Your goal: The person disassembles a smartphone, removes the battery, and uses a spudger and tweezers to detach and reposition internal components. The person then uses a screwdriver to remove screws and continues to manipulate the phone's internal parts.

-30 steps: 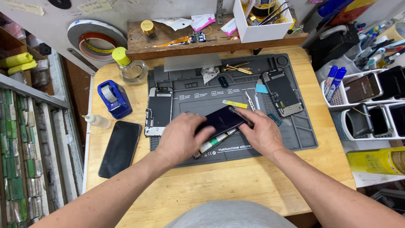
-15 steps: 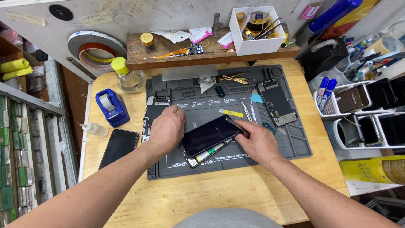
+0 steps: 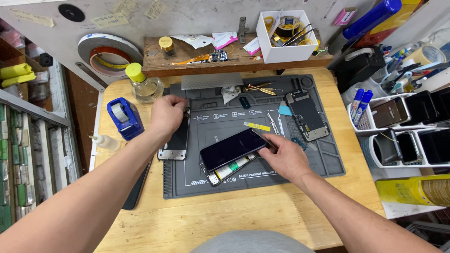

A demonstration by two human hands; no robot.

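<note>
Yellowed paper notes [image 3: 123, 10] stuck on the far wall, a pink tag [image 3: 345, 16] further right; print too small to make out. White box [image 3: 281, 35] of tools on the wooden shelf [image 3: 197, 63], crumpled white and pink packets [image 3: 213, 40] left of it. Yellow-capped bottle [image 3: 143, 84] and blue tape dispenser [image 3: 124, 117] at left on the surface [image 3: 262, 215]. Small yellow strip [image 3: 257, 126] on the grey mat [image 3: 248, 140].

Dark phone [image 3: 137, 187] at the mat's left edge, mostly hidden under the left forearm. Trays at right cut off by the frame.

Left hand [image 3: 166, 115] reaches far-left, fingers curled on the top of a phone frame [image 3: 176, 140] lying on the mat; grip not fully visible. Right hand [image 3: 283, 157] grasps the right edge of a dark screen [image 3: 232, 149], tilted up off the open phone body [image 3: 229, 168], mid-mat.
</note>
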